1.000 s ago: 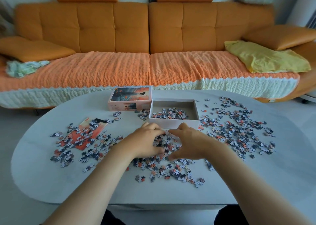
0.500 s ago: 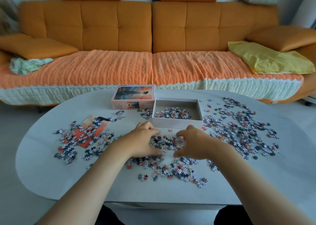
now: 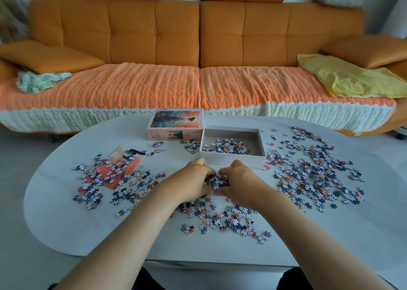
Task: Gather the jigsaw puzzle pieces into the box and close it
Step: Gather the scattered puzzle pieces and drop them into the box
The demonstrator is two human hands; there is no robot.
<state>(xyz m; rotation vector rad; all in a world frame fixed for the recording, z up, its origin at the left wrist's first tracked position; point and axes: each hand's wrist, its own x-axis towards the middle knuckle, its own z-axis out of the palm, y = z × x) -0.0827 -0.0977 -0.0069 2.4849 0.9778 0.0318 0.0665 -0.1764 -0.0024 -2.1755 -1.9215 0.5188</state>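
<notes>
Box (image 3: pixel 231 161) on table (image 3: pixel 66 215), lid (image 3: pixel 176 124) just behind-left; pieces (image 3: pixel 315 175) in it, left, right and before it

Puzzle pieces (image 3: pixel 312 175) lie scattered around the open white box (image 3: pixel 233 161), some inside. Its pictured lid (image 3: pixel 176 124) lies just beside, left.

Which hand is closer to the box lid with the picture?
Left. The left hand is in front of the lid, slightly right of it; the right hand is farther right, in front of the open box. Both cup puzzle pieces.
</notes>
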